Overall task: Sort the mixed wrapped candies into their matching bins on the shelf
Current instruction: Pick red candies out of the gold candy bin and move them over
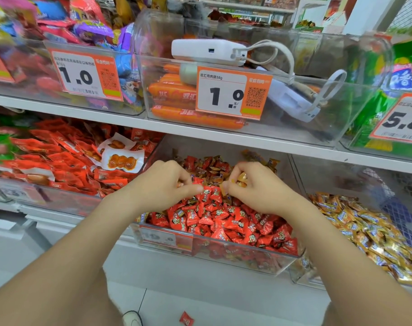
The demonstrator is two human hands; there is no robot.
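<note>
Your left hand and right hand were close together inside the clear bin, under the shelf edge, with open room above the red heap. Left fingers pinched a red candy atop it; right fingers clutched gold-wrapped candies just beside.

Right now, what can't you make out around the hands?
Head view only.
Left hand: curled fingers hide what it pinches, if anything.
Right hand: gold wrappers show; fingers hide how many.
Middle bin's price label: blurred, partly unreadable.
Gold candy bin: cut off by right edge.
</note>
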